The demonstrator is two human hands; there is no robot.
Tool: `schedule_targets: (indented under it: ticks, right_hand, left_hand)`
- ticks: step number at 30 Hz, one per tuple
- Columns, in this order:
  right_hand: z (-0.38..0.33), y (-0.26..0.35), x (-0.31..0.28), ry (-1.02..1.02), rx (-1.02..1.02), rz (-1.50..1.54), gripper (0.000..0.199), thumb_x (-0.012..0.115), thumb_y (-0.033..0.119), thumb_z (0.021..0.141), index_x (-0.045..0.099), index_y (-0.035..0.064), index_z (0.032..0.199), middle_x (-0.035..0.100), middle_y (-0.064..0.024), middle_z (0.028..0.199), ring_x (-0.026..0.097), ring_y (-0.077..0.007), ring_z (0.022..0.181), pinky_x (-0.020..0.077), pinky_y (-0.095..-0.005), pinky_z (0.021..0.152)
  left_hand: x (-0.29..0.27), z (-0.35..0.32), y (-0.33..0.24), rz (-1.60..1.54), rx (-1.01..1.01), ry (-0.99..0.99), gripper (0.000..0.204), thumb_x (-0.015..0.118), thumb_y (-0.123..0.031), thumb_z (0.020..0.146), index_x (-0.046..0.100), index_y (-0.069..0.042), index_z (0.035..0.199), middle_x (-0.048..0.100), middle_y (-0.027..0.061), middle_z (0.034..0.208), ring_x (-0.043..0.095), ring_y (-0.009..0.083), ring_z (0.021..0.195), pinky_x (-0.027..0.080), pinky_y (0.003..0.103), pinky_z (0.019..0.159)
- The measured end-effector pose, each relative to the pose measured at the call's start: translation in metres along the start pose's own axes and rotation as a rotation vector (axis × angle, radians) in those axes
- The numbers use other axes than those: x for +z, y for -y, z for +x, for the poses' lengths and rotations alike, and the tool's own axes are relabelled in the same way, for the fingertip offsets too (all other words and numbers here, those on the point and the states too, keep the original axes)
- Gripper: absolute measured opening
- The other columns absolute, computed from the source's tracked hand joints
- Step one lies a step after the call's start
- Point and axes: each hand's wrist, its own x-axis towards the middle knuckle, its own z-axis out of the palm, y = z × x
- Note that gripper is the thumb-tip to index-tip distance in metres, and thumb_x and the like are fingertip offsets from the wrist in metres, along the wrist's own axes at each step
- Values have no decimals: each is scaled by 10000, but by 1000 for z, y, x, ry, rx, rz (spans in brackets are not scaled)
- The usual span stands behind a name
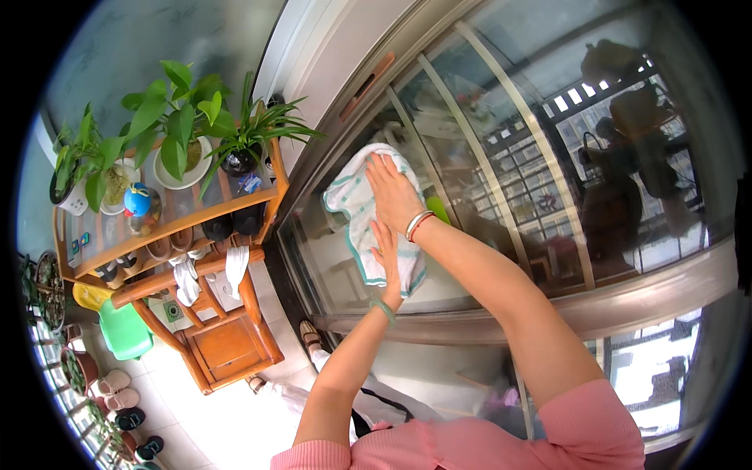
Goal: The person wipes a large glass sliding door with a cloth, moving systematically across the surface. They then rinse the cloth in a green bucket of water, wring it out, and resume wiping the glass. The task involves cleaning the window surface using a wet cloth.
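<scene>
A white towel (356,192) with a green edge and small green marks is spread against the glass door pane (321,251). My right hand (394,192) lies flat on its upper part, fingers stretched out, with a bracelet at the wrist. Lower down, my left hand (388,254) presses on the same towel with its fingers apart; a green bangle circles that wrist. Both palms push the cloth to the glass rather than grip it. The towel hides the pane behind it.
At the left, a wooden shelf (176,235) carries potted plants (184,117) and shoes. A wooden chair (227,348) with white cloths over its back stands before it, beside a green stool (125,329). More shoes (117,390) lie on the tiled floor. The door has a metal frame (470,327).
</scene>
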Motion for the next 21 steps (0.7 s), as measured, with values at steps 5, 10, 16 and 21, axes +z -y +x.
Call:
schedule_targets:
  ticks: [5, 10, 16, 21]
  right_hand:
    - [-55, -16, -18, -69, 13, 79, 665, 489, 389, 937, 443, 35, 1498, 414, -88, 1577, 244, -267, 1520, 93, -461, 1239]
    - [-122, -92, -40, -170, 96, 151, 614, 514, 321, 907, 504, 33, 1449, 461, -88, 1541, 321, -260, 1489, 167, -468, 1233]
    - [-181, -209, -104, -223, 353, -4, 569, 585, 275, 872, 548, 46, 1392, 510, -95, 1479, 358, -256, 1461, 209, -451, 1213]
    - [-131, -236, -92, -367, 443, -102, 529, 601, 264, 894, 551, 33, 1368, 518, -92, 1462, 353, -266, 1456, 235, -454, 1186]
  left_hand:
    - [47, -45, -4, 117, 176, -205, 497, 401, -208, 1043, 339, -166, 1534, 92, 95, 1697, 83, 292, 1565, 154, 654, 1142]
    - [58, -51, -82, 278, 472, -181, 463, 490, -89, 966, 445, -113, 1427, 128, 140, 1680, 75, 399, 1546, 142, 741, 1123]
    - [7, -25, -244, 142, 791, -63, 530, 530, -5, 866, 486, -119, 1382, 132, 160, 1667, 107, 422, 1532, 162, 781, 1087]
    - [18, 38, -246, 235, 864, -194, 595, 559, 31, 816, 488, -144, 1381, 172, 140, 1654, 124, 395, 1537, 203, 794, 1057]
